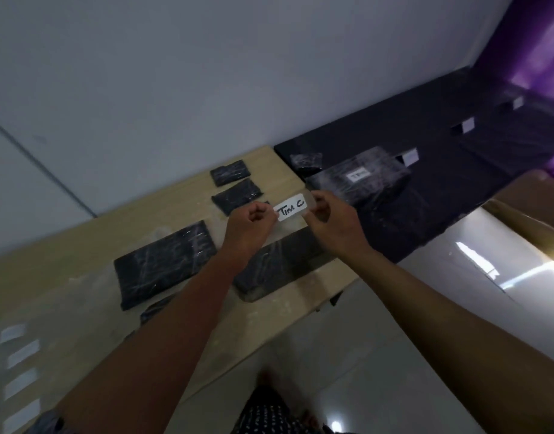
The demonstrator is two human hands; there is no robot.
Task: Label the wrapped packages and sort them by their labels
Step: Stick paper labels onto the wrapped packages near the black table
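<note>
Wooden table (66, 274) holds black packages (164, 263); both hands (249, 222) (330, 219) pinch label (292, 207), apparently taped.

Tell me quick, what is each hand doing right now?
Left hand: pinching the left end of the white label reading "TIM C".
Right hand: pinching the label's right end.

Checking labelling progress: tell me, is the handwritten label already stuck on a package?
No: both the left hand and right hand hold the label above the table.
</note>
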